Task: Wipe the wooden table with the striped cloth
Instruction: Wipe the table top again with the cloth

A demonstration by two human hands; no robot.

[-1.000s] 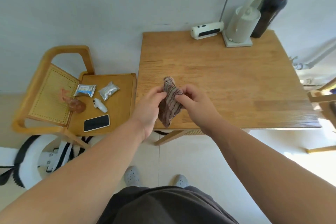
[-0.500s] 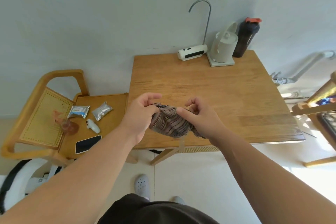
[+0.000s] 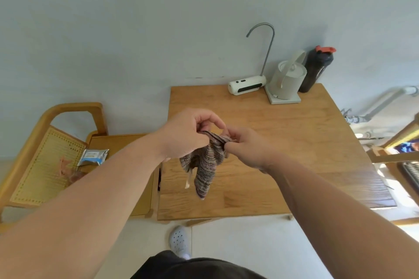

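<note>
Striped cloth hangs bunched above the wooden table, apparently clear of it. My left grip pinches its top edge with curled fingers; my right grip pinches the same edge just beside, knuckles nearly touching.

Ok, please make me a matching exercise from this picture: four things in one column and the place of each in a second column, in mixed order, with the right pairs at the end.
Things
1. striped cloth
2. pale kettle
3. black bottle
4. silver and blue packet

Places
A. on the wooden chair, left of the wooden table
B. on a flat base at the back of the table
C. held up over the table, pinched by the left hand and the right hand
D. at the table's back right corner, right of the kettle

Pairs: 1-C, 2-B, 3-D, 4-A
</note>
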